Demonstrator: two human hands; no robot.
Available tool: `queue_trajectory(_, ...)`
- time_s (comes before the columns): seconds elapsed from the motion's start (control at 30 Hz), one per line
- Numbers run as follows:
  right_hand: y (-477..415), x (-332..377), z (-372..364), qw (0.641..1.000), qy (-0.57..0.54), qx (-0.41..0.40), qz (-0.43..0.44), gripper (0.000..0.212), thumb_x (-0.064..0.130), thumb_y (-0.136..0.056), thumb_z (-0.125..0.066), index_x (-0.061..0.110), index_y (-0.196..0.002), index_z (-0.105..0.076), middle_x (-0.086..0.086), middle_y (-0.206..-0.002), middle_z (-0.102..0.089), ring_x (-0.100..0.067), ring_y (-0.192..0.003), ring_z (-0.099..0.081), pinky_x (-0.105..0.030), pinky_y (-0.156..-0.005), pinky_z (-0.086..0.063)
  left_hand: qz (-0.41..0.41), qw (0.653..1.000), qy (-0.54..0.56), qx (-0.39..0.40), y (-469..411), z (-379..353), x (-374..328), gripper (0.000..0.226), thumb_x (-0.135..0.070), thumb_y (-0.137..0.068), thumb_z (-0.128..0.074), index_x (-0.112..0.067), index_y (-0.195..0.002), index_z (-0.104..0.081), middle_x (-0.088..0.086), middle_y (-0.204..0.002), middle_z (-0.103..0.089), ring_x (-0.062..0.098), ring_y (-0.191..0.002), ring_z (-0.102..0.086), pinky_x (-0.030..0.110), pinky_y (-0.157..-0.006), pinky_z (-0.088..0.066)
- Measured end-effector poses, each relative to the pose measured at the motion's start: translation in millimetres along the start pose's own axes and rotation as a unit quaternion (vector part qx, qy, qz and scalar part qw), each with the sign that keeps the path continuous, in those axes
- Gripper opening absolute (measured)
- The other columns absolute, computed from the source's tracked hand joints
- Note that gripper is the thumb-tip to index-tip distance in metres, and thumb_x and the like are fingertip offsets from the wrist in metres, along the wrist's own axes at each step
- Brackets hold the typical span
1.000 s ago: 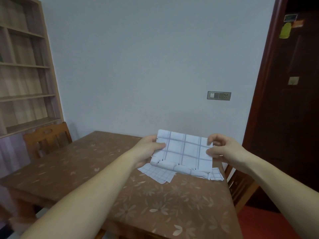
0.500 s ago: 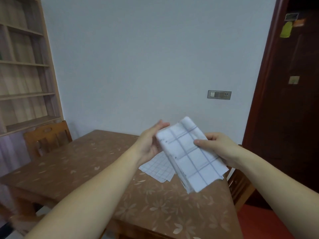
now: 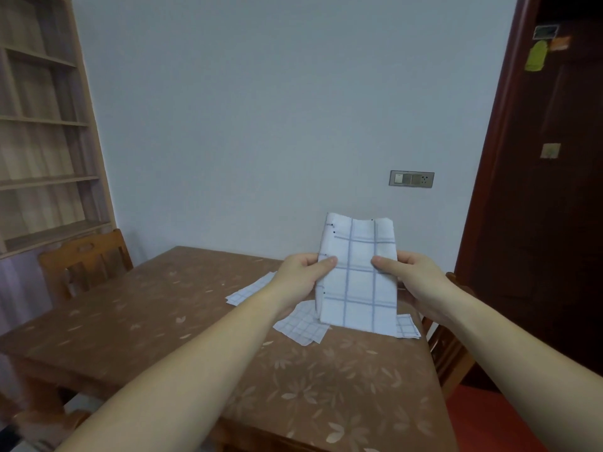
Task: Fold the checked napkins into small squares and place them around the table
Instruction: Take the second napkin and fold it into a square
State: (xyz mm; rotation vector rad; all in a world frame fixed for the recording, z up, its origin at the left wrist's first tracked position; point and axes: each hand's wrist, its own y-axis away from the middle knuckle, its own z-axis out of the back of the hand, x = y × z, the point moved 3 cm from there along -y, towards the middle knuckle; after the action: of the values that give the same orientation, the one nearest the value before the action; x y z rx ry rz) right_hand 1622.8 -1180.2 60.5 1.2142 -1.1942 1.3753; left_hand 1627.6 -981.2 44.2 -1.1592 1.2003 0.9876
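— Holding what, were you?
— You held a folded checked napkin upright over the far right part of the table. Your left hand pinched its left edge and your right hand its right edge, thumbs on the near face.
— And beneath it?
— More checked napkins lay flat on the tabletop. A wooden chair stood at the table's left side.

Place: a home dining room, by what I see around me.
My tabletop: wood, under a brown leaf-patterned cover.
Seating: a wooden chair at the far left, a second chair at my right.
Walls: a wooden shelf unit, a switch plate, a dark red door.
Linen: checked napkins lying on the tabletop.
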Motion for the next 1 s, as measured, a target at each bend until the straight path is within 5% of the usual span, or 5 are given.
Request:
queue_trajectory(0.4, 3, 1, 1, 1.000, 0.005, 0.022, -0.001, 0.022, 0.015, -0.087, -0.070, 0.002, -0.104, -0.071, -0.013, -0.099, -0.076, -0.027, -0.090, -0.074, -0.029, -0.068, -0.060, 0.010, 0.999, 0.040, -0.016, 2, -4, -1, 0.033, -0.036, -0.096, -0.056, -0.009, -0.090, -0.074, 0.006, -0.089, -0.077, 0.018, -0.082, -0.073, 0.031, -0.072, -0.057)
queue_trajectory(0.67, -2, -1, -1, 0.999, 0.027, -0.005, 0.021, 0.022, 0.016, -0.083, -0.075, 0.004, -0.101, -0.073, -0.012, -0.096, -0.077, -0.031, -0.092, -0.074, -0.048, -0.092, -0.056, -0.022, 0.999, 0.019, -0.039, -2, -8, -5, 0.028, -0.040, -0.096, -0.056, -0.019, -0.095, -0.074, 0.001, -0.085, -0.076, 0.017, -0.077, -0.072, 0.032, -0.069, -0.056)
queue_trajectory(0.83, -1, 1, -1, 0.999, 0.032, -0.009, 0.035, 0.022, 0.019, -0.084, -0.074, 0.004, -0.101, -0.074, -0.013, -0.097, -0.077, -0.028, -0.089, -0.074, -0.045, -0.087, -0.058, -0.025, 1.000, -0.015, -0.008, -1, -11, -5, 0.007, -0.023, -0.091, -0.067, -0.018, -0.093, -0.072, -0.001, -0.086, -0.077, 0.017, -0.079, -0.073, 0.037, -0.073, -0.060)
queue_trajectory(1.0, 0, 2, 4, 0.997, 0.068, 0.042, 0.013, 0.030, 0.027, -0.093, -0.063, 0.001, -0.104, -0.072, -0.015, -0.099, -0.076, -0.031, -0.095, -0.073, -0.044, -0.088, -0.058, -0.018, 1.000, 0.001, 0.007, -6, -8, -4, 0.012, -0.022, -0.093, -0.064, -0.015, -0.092, -0.073, 0.002, -0.089, -0.077, 0.017, -0.079, -0.073, 0.031, -0.068, -0.059)
